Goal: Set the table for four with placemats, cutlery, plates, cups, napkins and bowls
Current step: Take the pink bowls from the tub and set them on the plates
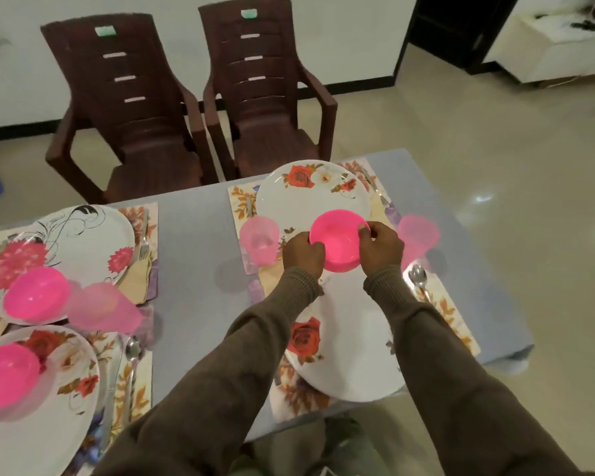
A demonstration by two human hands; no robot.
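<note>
So both hands are on the pink bowl [339, 240] right now, one on each side: the left hand [303, 254] has its fingers curled round the bowl's left rim, and the right hand [380, 247] pinches the right rim with the thumb on top and the fingers wrapped down the outside. The bowl sits between the two hands, open side up, over the near edge of the far rose plate [310, 197], though I can't tell whether it's actually resting on that plate or held just above it. Right beside the left hand there's a see-through pink cup [259, 240], and a second pink cup [419, 237] stands just off the right hand, so the bowl is kind of boxed in by cups on both sides. Under the forearms is a near rose plate [344, 352] on a leafy placemat [454, 314], with a spoon [419, 278] lying to its right. Over on the left side of the grey table [193, 269] two more places are laid out: a plate with black swirls [86, 242] carrying a pink bowl [37, 293], a tipped-looking pink cup [103, 310] next to it, and a nearer plate [49, 389] with its own pink bowl [6, 376]. Two brown plastic chairs [255, 108] stand beyond the far edge of the table.
</note>
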